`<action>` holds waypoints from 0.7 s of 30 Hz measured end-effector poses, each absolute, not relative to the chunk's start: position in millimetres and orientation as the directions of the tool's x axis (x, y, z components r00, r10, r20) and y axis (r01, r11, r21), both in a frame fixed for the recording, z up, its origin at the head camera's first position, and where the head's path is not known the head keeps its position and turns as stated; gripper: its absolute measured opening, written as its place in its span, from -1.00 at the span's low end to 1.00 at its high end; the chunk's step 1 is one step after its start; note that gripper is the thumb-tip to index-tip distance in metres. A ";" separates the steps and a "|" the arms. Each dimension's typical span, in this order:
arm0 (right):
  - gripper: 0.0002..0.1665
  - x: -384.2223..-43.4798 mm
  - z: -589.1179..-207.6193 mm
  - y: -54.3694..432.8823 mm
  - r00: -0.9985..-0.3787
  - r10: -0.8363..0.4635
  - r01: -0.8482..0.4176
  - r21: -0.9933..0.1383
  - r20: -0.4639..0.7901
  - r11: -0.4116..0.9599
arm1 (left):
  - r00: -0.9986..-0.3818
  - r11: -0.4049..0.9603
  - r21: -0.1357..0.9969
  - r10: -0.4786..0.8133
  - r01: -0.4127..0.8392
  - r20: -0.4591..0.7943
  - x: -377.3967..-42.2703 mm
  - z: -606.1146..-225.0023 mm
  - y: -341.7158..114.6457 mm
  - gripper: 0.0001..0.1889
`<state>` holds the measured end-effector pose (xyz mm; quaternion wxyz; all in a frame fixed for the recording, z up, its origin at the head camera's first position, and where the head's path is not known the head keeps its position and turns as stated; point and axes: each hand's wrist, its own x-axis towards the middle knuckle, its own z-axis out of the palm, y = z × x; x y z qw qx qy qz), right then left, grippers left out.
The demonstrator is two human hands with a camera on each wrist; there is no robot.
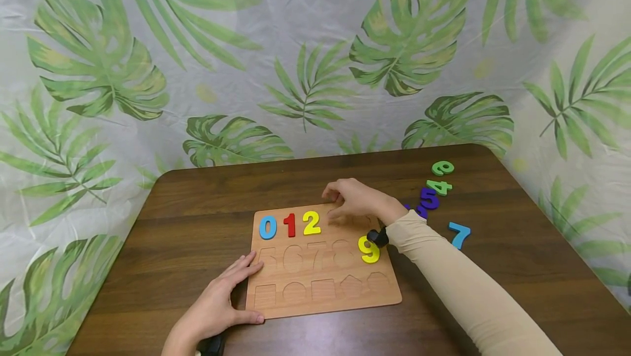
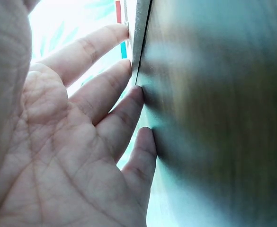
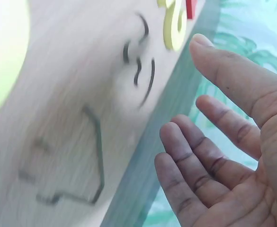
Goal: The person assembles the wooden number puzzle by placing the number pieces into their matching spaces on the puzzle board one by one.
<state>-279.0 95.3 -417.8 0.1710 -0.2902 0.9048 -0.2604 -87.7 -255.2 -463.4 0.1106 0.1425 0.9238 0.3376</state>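
Observation:
A wooden number puzzle board [image 1: 325, 268] with cut-out recesses lies on the table. In its top row sit a blue 0 [image 1: 268, 228], a red 1 [image 1: 290, 225] and a yellow 2 [image 1: 311, 223]. A yellow 9 [image 1: 368, 250] is at the right of the middle row. My left hand [image 1: 217, 301] rests at the board's left edge, fingers spread, thumb at the near corner. Over the top row hovers my right hand [image 1: 359, 200], fingers loosely bent and holding nothing; the right wrist view shows the empty 3-shaped recess [image 3: 140, 61] beside its fingers.
Right of the board lie a green 6 [image 1: 442, 168], a green 4 [image 1: 439, 187], a purple 5 [image 1: 429, 199] and a blue 7 [image 1: 459, 235]. Another purple piece [image 1: 421, 211] is partly hidden behind the right forearm. A leaf-patterned cloth [image 1: 305, 44] hangs behind the table [image 1: 197, 224].

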 end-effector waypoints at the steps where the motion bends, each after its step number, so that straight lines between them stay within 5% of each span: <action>1: -0.38 -280.1 -417.4 99.0 -0.778 -0.609 -0.434 -0.570 -0.155 0.698 | -0.935 0.731 0.655 0.338 0.188 -0.109 -87.6 -463.4 -255.3 0.07; 21: -0.42 -289.8 -410.9 184.9 -0.856 -0.503 -0.354 -0.577 -0.116 0.736 | -0.935 0.732 0.653 0.339 0.195 -0.101 -88.4 -464.6 -255.9 0.07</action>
